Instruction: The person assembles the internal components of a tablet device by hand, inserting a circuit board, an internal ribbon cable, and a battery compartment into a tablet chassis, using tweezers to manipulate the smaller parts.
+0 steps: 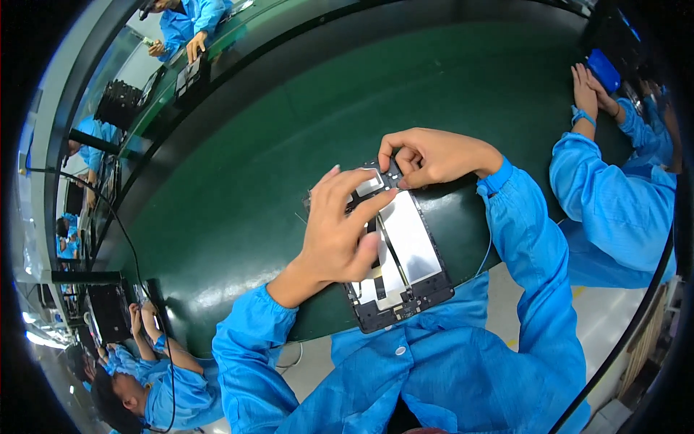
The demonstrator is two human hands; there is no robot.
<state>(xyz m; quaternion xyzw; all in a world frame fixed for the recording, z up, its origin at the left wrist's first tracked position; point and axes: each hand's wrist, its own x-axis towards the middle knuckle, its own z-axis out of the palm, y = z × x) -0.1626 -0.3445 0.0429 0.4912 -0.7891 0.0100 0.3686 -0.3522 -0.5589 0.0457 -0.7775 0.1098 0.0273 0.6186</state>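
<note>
An opened tablet (pixel 416 249) lies at the near edge of the green table, tilted a little, its inside facing up. Silver battery plates, a dark frame and a small circuit board at the near end are visible. My left hand (pixel 336 224) reaches over its left side, fingers spread, with fingertips on the far part near a silver plate. At the far right corner of the tablet, my right hand (pixel 441 158) is closed, thumb and fingers pinched against the board there. Whatever is between those fingertips is too small or hidden to make out.
The green table (pixel 253 159) stretches away in front of me. At the right, a co-worker's hands (pixel 587 90) rest by a blue object (pixel 603 71). Another person (pixel 144 390) sits at lower left. Beyond the rail (pixel 238 69), a worker handles a dark device (pixel 189 76).
</note>
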